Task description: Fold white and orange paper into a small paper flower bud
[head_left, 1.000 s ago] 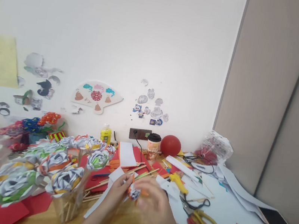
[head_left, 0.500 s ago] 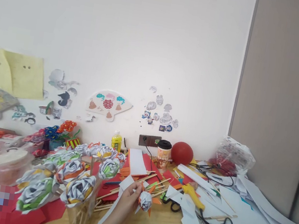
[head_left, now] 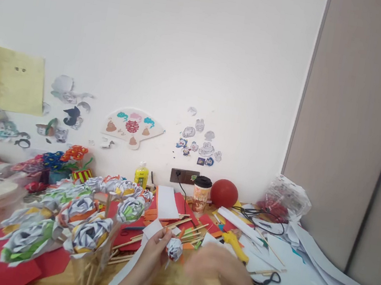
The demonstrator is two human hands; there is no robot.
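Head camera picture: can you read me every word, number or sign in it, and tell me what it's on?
"囍", in red, on the white fan.
Paper cup: there are letters, but too blurred to read for sure.
Yellow bottle: label marks too small to read.
Clear plastic bag: any print is too small and blurred.
I can't make out any numbers.

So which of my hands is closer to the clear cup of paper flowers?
Left. Your left hand, holding a small paper bloom, is to the right of the clear cup; your right hand, blurred, is farther right.
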